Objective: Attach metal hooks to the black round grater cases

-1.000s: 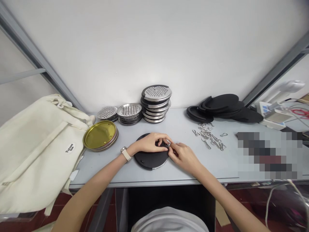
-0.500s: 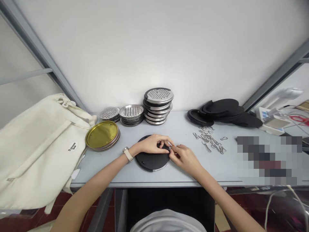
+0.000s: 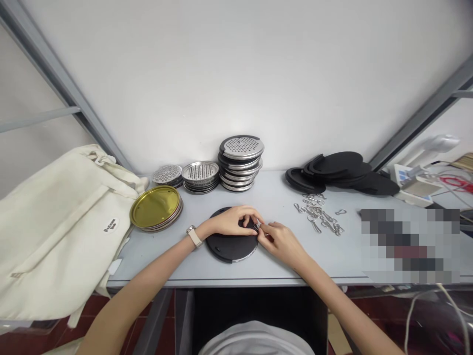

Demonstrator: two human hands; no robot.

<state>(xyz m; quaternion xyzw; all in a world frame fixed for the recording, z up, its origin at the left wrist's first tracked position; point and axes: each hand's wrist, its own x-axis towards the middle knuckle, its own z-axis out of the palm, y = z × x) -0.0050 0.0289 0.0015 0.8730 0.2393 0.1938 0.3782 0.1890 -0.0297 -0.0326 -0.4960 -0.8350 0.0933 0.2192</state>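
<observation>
A black round disc (image 3: 231, 247) with a metal rim at its lower right lies on the table in front of me. My left hand (image 3: 231, 221), with a watch on the wrist, rests over its upper part. The thumb and forefinger of that hand close on the disc's right edge. There my right hand (image 3: 281, 242) pinches a small silver spring clip (image 3: 255, 226), its fingertips against those of the left. How the clip sits at the edge is partly hidden by the fingers. To the right lie several loose silver clips (image 3: 315, 213).
Behind stand stacks of perforated metal grater discs (image 3: 200, 171) and rimmed discs (image 3: 242, 148). Gold lids (image 3: 155, 206) are piled at left beside a cream bag (image 3: 62, 231). Black covers (image 3: 336, 165) lie at back right, near a power strip (image 3: 410, 185). The table's front edge (image 3: 221, 283) runs close to me.
The silver clip shows more plainly between my fingertips at the disc's edge. Both hands stay in nearly the same place; the whole view has shifted slightly.
</observation>
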